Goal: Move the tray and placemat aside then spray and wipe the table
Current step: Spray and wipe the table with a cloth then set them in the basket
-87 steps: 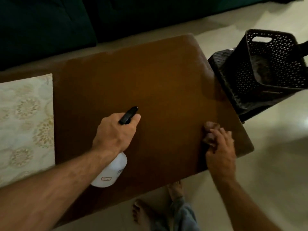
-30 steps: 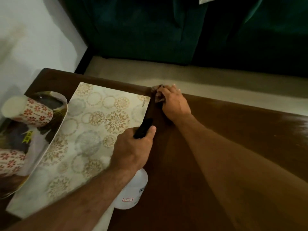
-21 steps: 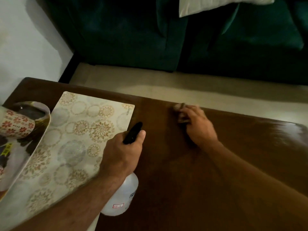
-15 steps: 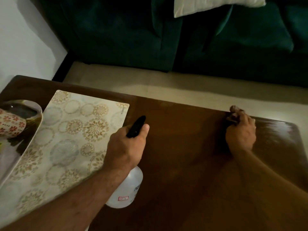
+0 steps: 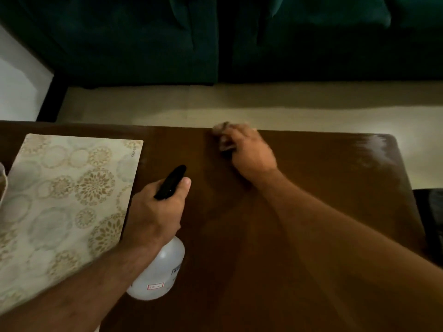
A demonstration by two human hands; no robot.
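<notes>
At nine o'clock our left grip (image 5: 155, 212) held the spray bottle (image 5: 160, 271) upright beside the placemat (image 5: 64, 200); at twelve, our right grip (image 5: 249, 152) pressed a bunched cloth (image 5: 221, 135) onto the desk (image 5: 311, 200).

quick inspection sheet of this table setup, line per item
surface: dark wooden table, glossy sheen near its far right corner
job's things: patterned placemat lies flat at the left; spray bottle; wiping cloth, blurred
clutter: sliver of something at the left edge, cannot tell what
grippers: left hand grips the bottle's neck; right hand presses the cloth at the far edge
cables: nothing seen
surroundings: dark green sofa, pale floor, dark object at the right
</notes>
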